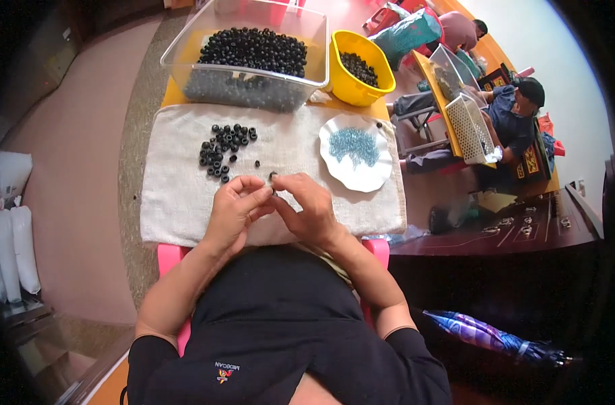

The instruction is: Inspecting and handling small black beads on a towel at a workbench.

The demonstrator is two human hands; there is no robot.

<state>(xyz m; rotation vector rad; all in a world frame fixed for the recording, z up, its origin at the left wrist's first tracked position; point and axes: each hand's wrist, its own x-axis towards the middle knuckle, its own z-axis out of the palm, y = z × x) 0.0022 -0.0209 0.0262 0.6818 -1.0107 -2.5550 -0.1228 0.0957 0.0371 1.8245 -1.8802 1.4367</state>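
Both hands are pinching one black bead [273,178] together, left hand [234,210] and right hand [310,210]. At eleven o'clock, a small pile of beads [224,150] is waiting on the towel [179,182]; the big tub [248,55] looks full.

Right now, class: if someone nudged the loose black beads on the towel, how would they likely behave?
The beads look round, so they may roll. The towel looks napped, probably slowing them. Being small, they seem light and easily scattered.

Small round black beads [224,148] on off-white woven cloth [172,182]; pale blue rings [354,145] on white scalloped plate [334,169]; yellow plastic bowl [351,84] at 1 o'clock; pink counter [167,255].
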